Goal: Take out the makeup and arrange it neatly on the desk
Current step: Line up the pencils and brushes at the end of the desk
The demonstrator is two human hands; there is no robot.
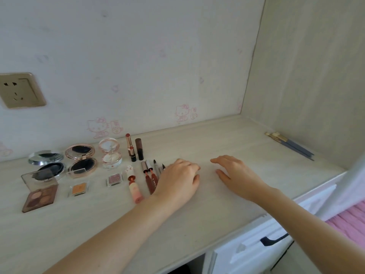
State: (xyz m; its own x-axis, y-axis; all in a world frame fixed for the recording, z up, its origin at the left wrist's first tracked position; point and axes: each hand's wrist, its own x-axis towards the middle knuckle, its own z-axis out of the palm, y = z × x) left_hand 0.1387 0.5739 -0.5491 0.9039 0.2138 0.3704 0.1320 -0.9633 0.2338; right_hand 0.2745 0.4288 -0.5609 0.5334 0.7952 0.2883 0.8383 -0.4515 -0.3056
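1. My left hand (178, 179) lay palm down on the tabletop (227, 210), fingers curled at the tips; whether it gripped anything, I could not tell.
2. It covered the lower ends of the lip glosses (148, 176) and eyeliner pens (157, 168).
3. My right hand (235, 174) hovered beside it, fingers loose and holding nothing.
4. The makeup sat in rows to the left: open compacts (82, 162), eyeshadow palette (40, 196), lipsticks (131, 148).
5. Brushes (290, 145) lay well apart by the right wall.

We're seeing compacts (82, 162) sitting at the desk's (197, 224) back left, lipsticks (135, 148) right of them, palettes (40, 196) in front, brushes (290, 146) lying far right.
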